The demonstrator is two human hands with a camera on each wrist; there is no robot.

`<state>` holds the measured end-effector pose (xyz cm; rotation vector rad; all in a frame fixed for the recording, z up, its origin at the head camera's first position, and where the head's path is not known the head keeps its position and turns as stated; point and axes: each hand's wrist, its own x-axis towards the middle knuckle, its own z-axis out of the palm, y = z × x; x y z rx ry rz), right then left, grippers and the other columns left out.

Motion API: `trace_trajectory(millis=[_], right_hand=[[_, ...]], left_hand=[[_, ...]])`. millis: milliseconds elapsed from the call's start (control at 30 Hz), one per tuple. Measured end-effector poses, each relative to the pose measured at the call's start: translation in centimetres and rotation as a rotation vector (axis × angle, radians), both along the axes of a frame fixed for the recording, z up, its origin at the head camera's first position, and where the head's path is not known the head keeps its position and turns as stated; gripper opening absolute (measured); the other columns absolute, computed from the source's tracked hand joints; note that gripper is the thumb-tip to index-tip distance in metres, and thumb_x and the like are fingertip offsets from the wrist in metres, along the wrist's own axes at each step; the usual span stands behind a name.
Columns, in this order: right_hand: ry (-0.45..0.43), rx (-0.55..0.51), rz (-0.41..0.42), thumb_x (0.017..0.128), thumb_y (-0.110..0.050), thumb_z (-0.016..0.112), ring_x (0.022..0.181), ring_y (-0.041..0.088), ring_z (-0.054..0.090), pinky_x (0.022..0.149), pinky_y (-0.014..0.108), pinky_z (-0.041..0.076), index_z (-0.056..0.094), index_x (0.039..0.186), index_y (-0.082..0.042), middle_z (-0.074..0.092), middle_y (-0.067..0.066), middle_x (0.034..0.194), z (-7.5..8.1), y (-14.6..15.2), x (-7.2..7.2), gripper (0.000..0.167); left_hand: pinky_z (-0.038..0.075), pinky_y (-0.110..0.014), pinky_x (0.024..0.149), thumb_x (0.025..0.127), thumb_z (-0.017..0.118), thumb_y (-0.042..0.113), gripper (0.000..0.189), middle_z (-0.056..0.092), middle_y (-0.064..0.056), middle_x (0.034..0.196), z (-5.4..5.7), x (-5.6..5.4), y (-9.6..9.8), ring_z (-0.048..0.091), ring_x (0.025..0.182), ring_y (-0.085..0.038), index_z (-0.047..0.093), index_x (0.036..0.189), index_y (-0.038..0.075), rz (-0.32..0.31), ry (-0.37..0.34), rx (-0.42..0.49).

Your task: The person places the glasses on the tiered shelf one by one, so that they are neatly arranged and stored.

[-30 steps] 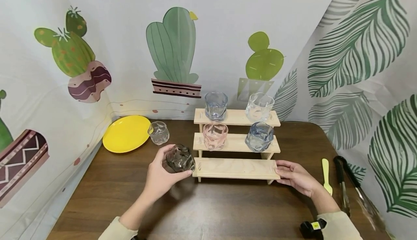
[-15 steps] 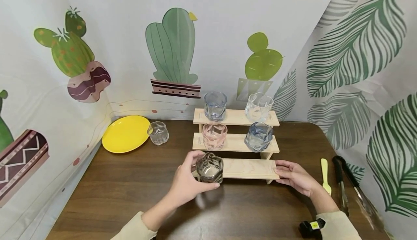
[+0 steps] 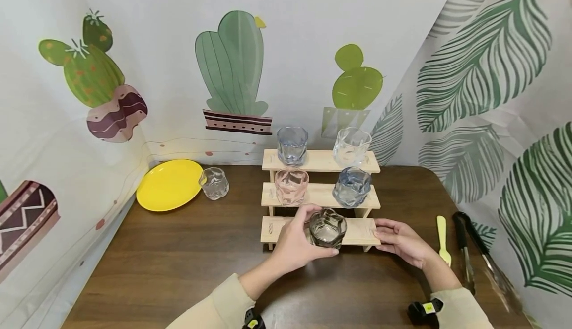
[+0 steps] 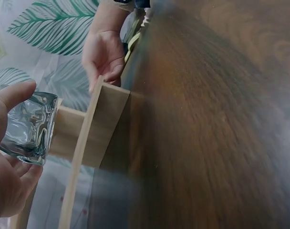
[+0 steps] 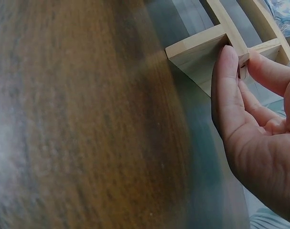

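My left hand point(image 3: 297, 239) grips a smoky grey glass tumbler point(image 3: 328, 229) by its side, thumb in front and fingers behind. The tumbler overlaps the bottom step of a three-tier wooden stand point(image 3: 276, 226); in the left wrist view, the glass point(image 4: 28, 126) is beside the shelf board point(image 4: 78, 157) with a gap showing. My right hand point(image 3: 402, 242) pinches the right end of that bottom step, as the right wrist view shows with fingers point(image 5: 227, 71) on both faces of the board. On the middle step stand a pink tumbler point(image 3: 291, 187) and a blue tumbler point(image 3: 352, 187).
The top step bears a pale blue tumbler point(image 3: 292, 146) and a clear tumbler point(image 3: 352, 146). At the back left, a yellow plate point(image 3: 169, 185) lies beside another clear tumbler point(image 3: 214, 183). A yellow-green spreader point(image 3: 442, 239) and black-handled tongs point(image 3: 466, 254) lie at the right.
My left hand has carried the grey tumbler rightward, from the stand's left end to the right half of the bottom step. My right hand has kept its hold on the step's end.
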<state>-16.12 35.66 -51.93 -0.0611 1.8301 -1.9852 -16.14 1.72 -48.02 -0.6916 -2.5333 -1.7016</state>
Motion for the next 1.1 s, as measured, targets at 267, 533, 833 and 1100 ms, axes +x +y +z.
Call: trace_trajectory(millis=[267,533,833,1100], right_hand=[[0.021,-0.005,0.015,0.107,-0.002,0.054,0.103,0.016,0.068,0.088,0.034,0.059,0.026,0.148,0.021,0.067,0.004,0.118,-0.1,0.0,0.0,0.055],[0.027,-0.009,0.026,0.107,-0.004,0.055,0.105,0.016,0.068,0.089,0.034,0.059,0.028,0.148,0.019,0.067,0.004,0.120,-0.2,0.0,0.0,0.055],[0.029,-0.021,0.025,0.106,-0.003,0.056,0.106,0.017,0.069,0.090,0.036,0.059,0.045,0.142,0.006,0.068,0.004,0.120,-0.3,0.0,0.0,0.039],[0.035,-0.053,0.035,0.107,-0.002,0.054,0.105,0.017,0.069,0.089,0.034,0.059,0.046,0.141,0.006,0.068,0.005,0.119,-0.2,0.1,0.2,0.036]], left_hand=[[0.049,-0.032,0.103,0.062,0.102,0.039,0.096,0.064,0.014,0.133,-1.3,-0.8,3.1,0.062,0.117,-0.007,0.048,0.141,0.031,-0.010,0.061,-0.069],[0.050,-0.030,0.097,0.064,0.100,0.043,0.093,0.066,0.014,0.131,-2.2,-1.4,4.9,0.062,0.115,-0.005,0.048,0.141,0.030,0.002,0.087,-0.112],[0.050,-0.022,0.087,0.066,0.100,0.042,0.091,0.067,0.010,0.125,-2.2,-1.5,6.1,0.062,0.106,-0.004,0.049,0.140,0.026,-0.013,0.121,-0.126],[0.050,-0.028,0.098,0.071,0.097,0.041,0.091,0.066,0.007,0.128,-2.3,-1.3,6.3,0.062,0.115,-0.008,0.046,0.144,0.023,-0.033,0.126,-0.142]])
